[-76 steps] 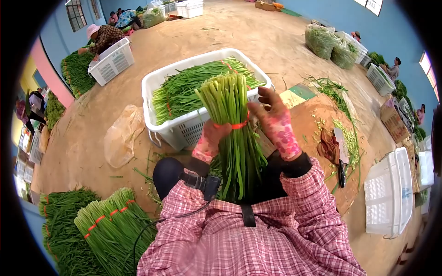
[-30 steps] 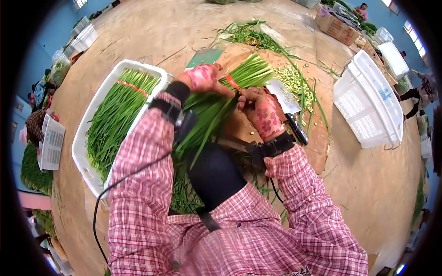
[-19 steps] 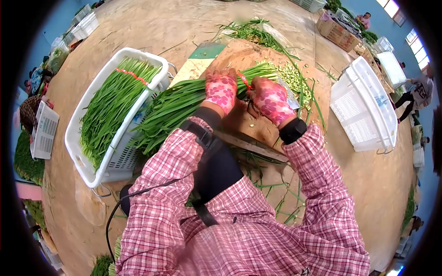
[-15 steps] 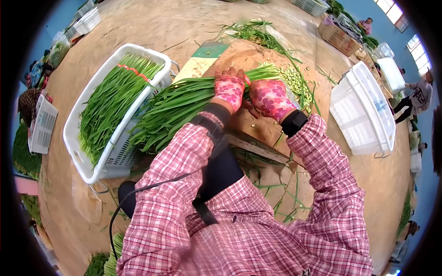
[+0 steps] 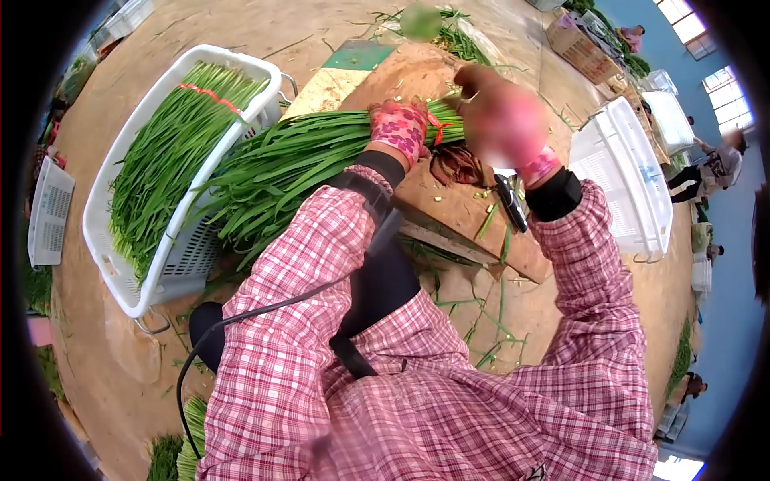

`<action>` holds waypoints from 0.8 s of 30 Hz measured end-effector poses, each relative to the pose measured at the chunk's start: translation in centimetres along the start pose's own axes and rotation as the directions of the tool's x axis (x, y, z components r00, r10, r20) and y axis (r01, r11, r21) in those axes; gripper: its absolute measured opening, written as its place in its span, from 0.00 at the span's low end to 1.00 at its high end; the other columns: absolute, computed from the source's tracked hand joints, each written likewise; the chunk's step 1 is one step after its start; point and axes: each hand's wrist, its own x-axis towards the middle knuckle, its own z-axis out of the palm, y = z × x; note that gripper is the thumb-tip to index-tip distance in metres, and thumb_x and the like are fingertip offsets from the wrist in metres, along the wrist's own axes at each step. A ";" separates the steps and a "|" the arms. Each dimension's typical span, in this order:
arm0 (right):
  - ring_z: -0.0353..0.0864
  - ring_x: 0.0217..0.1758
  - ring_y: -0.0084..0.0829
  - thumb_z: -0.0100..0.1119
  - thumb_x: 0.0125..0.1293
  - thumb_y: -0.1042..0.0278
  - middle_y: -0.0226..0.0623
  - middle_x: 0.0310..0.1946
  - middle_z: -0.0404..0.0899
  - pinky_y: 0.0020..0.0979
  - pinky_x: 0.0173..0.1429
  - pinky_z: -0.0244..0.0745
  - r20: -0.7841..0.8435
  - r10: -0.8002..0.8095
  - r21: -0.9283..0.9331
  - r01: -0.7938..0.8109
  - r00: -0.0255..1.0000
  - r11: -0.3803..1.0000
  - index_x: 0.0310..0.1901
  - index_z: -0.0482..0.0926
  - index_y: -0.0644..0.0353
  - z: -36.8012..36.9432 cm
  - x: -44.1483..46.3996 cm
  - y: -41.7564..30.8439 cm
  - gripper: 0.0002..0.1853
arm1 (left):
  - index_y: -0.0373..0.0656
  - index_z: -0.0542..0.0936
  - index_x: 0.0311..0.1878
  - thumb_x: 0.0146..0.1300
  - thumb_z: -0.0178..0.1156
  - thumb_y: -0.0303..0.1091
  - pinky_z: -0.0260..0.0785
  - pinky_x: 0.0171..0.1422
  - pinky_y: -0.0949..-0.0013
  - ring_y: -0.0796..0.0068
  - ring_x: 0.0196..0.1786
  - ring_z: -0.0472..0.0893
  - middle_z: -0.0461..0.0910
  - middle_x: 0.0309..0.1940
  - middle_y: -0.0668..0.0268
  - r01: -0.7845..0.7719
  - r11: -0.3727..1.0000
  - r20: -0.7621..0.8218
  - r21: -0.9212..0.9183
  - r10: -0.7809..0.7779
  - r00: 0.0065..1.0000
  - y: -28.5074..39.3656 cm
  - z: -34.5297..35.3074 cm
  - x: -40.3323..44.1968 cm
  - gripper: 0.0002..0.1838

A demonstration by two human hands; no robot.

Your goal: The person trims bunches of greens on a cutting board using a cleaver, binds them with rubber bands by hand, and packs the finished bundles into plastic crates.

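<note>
A bundle of garlic chives (image 5: pixel 301 152) lies across the wooden board (image 5: pixel 513 252), its leaves hanging to the left. A red band (image 5: pixel 437 127) circles it near the stem end. My left hand (image 5: pixel 399 128), in a pink flowered glove with bare fingertips, is wrapped over the bundle beside the band. Over the stem ends is my right hand (image 5: pixel 507 120), smeared by motion, so its fingers cannot be read. A black-handled tool (image 5: pixel 511 204), possibly a knife, shows below that hand. Beside the stems sits a dark reddish-brown crumpled thing (image 5: pixel 459 166).
To the left, a white plastic crate (image 5: pixel 148 301) holds banded chives (image 5: pixel 176 160). White crates (image 5: pixel 622 176) stand at the right. Loose chives (image 5: pixel 461 40) lie beyond the board, with trimmings (image 5: pixel 489 329) on the floor near my legs. People (image 5: pixel 718 168) are in the background.
My right hand has lifted and moved right, off the stem ends. The red band and black-handled tool have come into sight. My left hand stays on the chives. The view has shifted slightly.
</note>
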 end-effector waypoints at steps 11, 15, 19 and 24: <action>0.82 0.36 0.38 0.64 0.48 0.57 0.36 0.30 0.82 0.38 0.42 0.76 0.368 -0.707 0.176 0.702 0.603 0.690 0.31 0.84 0.55 5.7 1.6 4.6 0.12 | 0.53 0.81 0.51 0.55 0.66 0.48 0.74 0.53 0.55 0.60 0.51 0.82 0.83 0.46 0.63 -0.100 0.995 -0.140 -0.004 0.099 0.985 -0.1 0.9 -0.4 0.21; 0.84 0.30 0.39 0.63 0.54 0.57 0.41 0.24 0.82 0.42 0.37 0.77 0.577 -0.094 -0.246 0.283 0.811 0.927 0.27 0.86 0.55 4.0 0.8 0.3 0.11 | 0.54 0.69 0.69 0.48 0.74 0.50 0.69 0.62 0.50 0.57 0.61 0.77 0.81 0.55 0.61 -0.042 0.999 -0.181 -0.002 0.041 0.983 -1.4 2.1 0.5 0.43; 0.84 0.30 0.42 0.65 0.49 0.68 0.44 0.25 0.81 0.38 0.34 0.78 0.249 -0.022 0.032 0.014 0.968 0.999 0.32 0.83 0.59 7.6 -2.1 3.2 0.09 | 0.52 0.72 0.65 0.50 0.71 0.54 0.75 0.48 0.51 0.56 0.50 0.83 0.84 0.48 0.60 -0.130 0.989 -0.160 -0.071 0.117 0.980 -1.0 0.8 0.4 0.38; 0.77 0.17 0.27 0.57 0.68 0.54 0.34 0.21 0.80 0.30 0.20 0.67 0.493 0.396 0.477 -0.621 0.775 0.622 0.40 0.79 0.63 5.1 -3.9 1.3 0.17 | 0.50 0.79 0.49 0.56 0.66 0.46 0.74 0.48 0.50 0.55 0.47 0.83 0.84 0.39 0.56 -0.191 0.979 -0.431 -0.074 0.141 0.891 -1.8 3.8 1.0 0.20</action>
